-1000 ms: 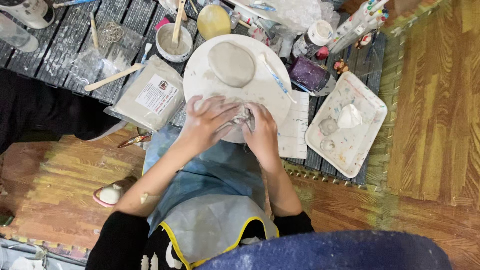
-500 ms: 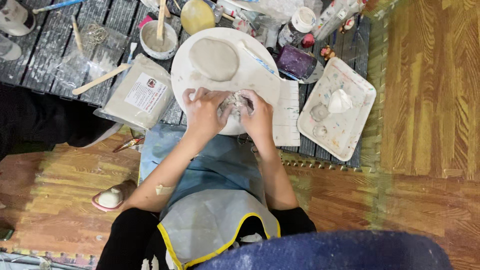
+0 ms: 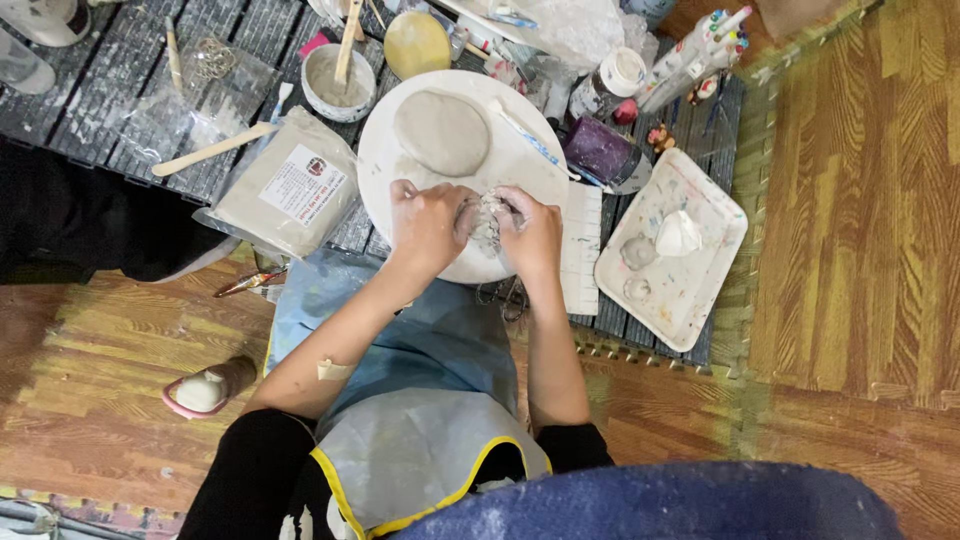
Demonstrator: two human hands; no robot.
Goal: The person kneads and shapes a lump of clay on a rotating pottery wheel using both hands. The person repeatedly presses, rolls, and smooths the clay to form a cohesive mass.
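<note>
Both hands have shifted slightly rightward on the board [image 3: 400, 160]. Left hand [image 3: 425, 228] and right hand [image 3: 530, 235] close around a grey, lumpy clay lump [image 3: 484, 218]; its underside is hidden between the fingers.

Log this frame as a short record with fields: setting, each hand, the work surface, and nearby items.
setting: person seated on a wooden floor, head view looking down
left hand: pressing a clay lump, fingers curled
right hand: cupping the same lump from the other side
work surface: round white board, with a flat clay disc at its far side
left of board: wrapped grey clay block, wooden stick
right of board: white rectangular tray
behind board: bowl with a stick in it
</note>
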